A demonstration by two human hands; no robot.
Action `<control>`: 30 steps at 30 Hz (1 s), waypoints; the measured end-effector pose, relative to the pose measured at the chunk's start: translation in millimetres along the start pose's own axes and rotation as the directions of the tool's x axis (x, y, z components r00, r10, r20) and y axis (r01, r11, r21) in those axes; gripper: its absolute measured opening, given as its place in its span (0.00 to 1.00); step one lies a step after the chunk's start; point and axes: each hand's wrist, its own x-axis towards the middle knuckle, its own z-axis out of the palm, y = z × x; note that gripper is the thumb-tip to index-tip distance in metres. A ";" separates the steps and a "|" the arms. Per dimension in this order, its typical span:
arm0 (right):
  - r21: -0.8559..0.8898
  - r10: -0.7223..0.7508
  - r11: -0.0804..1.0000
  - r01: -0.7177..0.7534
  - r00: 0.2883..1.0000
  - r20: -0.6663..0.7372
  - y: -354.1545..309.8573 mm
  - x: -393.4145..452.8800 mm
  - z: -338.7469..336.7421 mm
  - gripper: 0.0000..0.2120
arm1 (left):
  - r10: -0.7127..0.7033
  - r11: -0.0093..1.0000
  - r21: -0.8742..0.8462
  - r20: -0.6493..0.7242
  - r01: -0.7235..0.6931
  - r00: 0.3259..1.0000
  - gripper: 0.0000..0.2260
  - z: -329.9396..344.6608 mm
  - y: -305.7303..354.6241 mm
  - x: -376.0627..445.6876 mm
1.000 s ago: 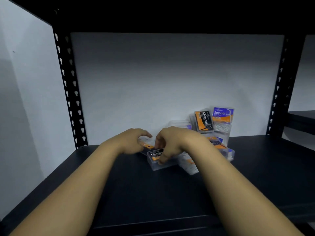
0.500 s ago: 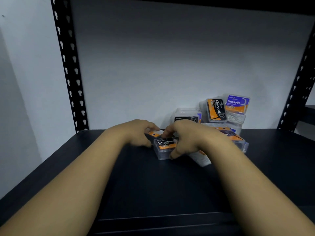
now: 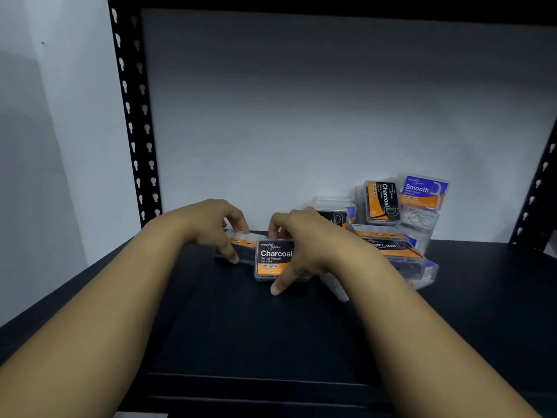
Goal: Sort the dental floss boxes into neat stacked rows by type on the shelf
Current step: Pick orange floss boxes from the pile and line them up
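Right hand: the right hand (image 3: pixel 304 245) holds a Charcoal box (image 3: pixel 275 260) that lies flat on the shelf (image 3: pixel 271 336). Its thumb is at the near edge and its fingers (image 3: pixel 278 226) curl over the far edge, so they pinch the box.

Left hand: the left hand (image 3: pixel 211 227) sits on a second box (image 3: pixel 241 247) just to the left. Its fingers bend down onto that box, thumb at the front, and seem to grip it. Most of this box is hidden, so I cannot read its type.

What changed: a moment ago the two boxes were closer to the pile and the hands were bunched together. Now both boxes sit a bit more to the left, side by side and touching.

The pile: the messy pile (image 3: pixel 391 236) is still on the right, near the back wall. A Smooth box (image 3: pixel 423 193) and an upright Charcoal box (image 3: pixel 382 202) lean on top.

What it means: I think a row is just starting. Two boxes are out. Most are still mixed up.

Watch out: the boxes look smooth and may slide when stacked.
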 end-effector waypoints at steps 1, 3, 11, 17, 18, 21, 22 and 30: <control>0.027 0.000 1.000 0.000 1.000 0.013 0.4 -0.3 -0.1 0.37 | -0.010 1.000 0.011 0.001 0.010 1.000 0.27 0.0 0.8 -1.1; 0.052 -0.007 0.999 0.006 1.000 0.024 1.6 0.2 -0.8 0.36 | -0.017 1.000 0.019 0.005 0.017 1.000 0.28 0.7 2.0 -1.4; 0.066 -0.007 0.998 0.008 1.000 -0.016 3.8 7.6 0.4 0.34 | 0.011 0.999 -0.039 0.003 -0.011 1.000 0.28 4.5 1.2 0.5; 0.056 0.024 0.998 -0.024 1.000 -0.007 12.0 9.3 1.1 0.25 | 0.076 0.989 -0.129 -0.002 -0.075 0.997 0.27 11.8 -3.5 3.4; 0.055 0.033 0.998 -0.032 0.999 -0.009 12.3 8.9 -0.5 0.24 | 0.079 0.987 -0.141 -0.004 -0.079 0.997 0.27 11.9 -4.6 3.8; 0.050 0.053 0.997 -0.052 0.998 -0.015 13.1 7.1 -3.0 0.24 | 0.076 0.987 -0.141 0.012 -0.073 0.997 0.25 9.6 -6.8 3.8; 0.048 0.053 0.997 -0.053 0.998 -0.018 13.2 7.1 -2.3 0.24 | 0.068 0.989 -0.137 0.022 -0.064 0.997 0.24 7.6 -8.5 3.9; 0.056 0.032 0.998 -0.032 0.999 0.001 13.5 5.7 -1.7 0.23 | -0.125 0.966 -0.219 0.083 0.141 0.989 0.26 -5.3 -21.4 -3.7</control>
